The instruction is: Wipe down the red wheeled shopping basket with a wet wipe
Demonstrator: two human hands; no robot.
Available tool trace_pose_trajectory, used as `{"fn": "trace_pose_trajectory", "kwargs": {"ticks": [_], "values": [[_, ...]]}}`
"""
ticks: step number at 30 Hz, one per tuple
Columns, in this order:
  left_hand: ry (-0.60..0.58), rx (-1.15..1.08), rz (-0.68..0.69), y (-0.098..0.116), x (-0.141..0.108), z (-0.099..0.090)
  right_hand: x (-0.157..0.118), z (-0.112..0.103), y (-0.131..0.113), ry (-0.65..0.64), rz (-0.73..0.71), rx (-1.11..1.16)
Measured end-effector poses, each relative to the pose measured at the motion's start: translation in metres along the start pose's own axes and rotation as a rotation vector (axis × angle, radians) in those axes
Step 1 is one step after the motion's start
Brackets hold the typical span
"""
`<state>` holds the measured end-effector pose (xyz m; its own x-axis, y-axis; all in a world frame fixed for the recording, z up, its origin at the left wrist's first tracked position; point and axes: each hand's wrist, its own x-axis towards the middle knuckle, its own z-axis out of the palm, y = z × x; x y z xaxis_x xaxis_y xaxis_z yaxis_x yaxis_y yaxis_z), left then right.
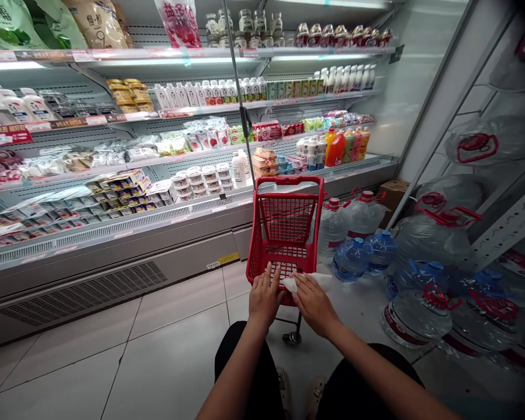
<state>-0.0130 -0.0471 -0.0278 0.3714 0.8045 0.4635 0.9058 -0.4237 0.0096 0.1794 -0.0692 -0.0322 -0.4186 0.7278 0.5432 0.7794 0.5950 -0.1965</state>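
Observation:
A small red plastic shopping cart (287, 251) stands in front of me, its basket bare inside. My left hand (265, 298) lies on the near rim of the basket, fingers stretched forward and holding nothing. At the same rim, just to the right, my right hand (312, 300) presses a white tissue (324, 282) against the red plastic. Part of the tissue sticks out on both sides of the fingers, and the rest is hidden beneath them. The two hands are close together but apart.
An open refrigerated display (192, 224) with dairy goods and drinks runs across the back and left. On the right floor stand several large water bottles (415, 318) with red or blue handles, close to the cart. Pale tiles (175, 326) cover the floor.

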Motion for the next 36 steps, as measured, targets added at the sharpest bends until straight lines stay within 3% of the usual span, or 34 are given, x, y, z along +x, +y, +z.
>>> {"fn": "trace_pose_trajectory", "kwargs": {"ticks": [2, 5, 10, 14, 18, 21, 24, 29, 36], "values": [[0.013, -0.011, -0.013, 0.011, -0.002, -0.001, -0.010, -0.007, 0.002, -0.016, -0.011, -0.039], [-0.019, -0.061, 0.054, 0.016, -0.005, -0.006, -0.021, -0.022, 0.025, -0.028, 0.013, -0.095], [-0.045, -0.092, 0.271, -0.008, -0.007, -0.021, -0.038, -0.032, 0.051, 0.093, 0.208, -0.131], [-0.003, -0.049, 0.235, -0.017, -0.014, -0.019, -0.046, -0.018, 0.023, 0.144, 0.193, -0.130], [0.012, -0.040, 0.168, -0.002, -0.022, -0.010, -0.037, 0.000, -0.022, 0.142, 0.155, -0.132], [0.004, -0.028, 0.170, 0.009, -0.026, -0.010, -0.035, 0.002, -0.032, 0.130, 0.127, -0.119], [0.006, -0.020, 0.165, 0.019, -0.030, -0.014, -0.052, -0.011, -0.013, 0.106, 0.124, -0.134], [0.031, -0.066, 0.141, 0.046, -0.039, -0.014, -0.085, -0.030, 0.035, 0.181, 0.331, -0.194], [0.090, -0.120, 0.164, 0.089, -0.045, -0.005, -0.074, -0.029, 0.074, 0.132, 0.574, -0.169]]}}
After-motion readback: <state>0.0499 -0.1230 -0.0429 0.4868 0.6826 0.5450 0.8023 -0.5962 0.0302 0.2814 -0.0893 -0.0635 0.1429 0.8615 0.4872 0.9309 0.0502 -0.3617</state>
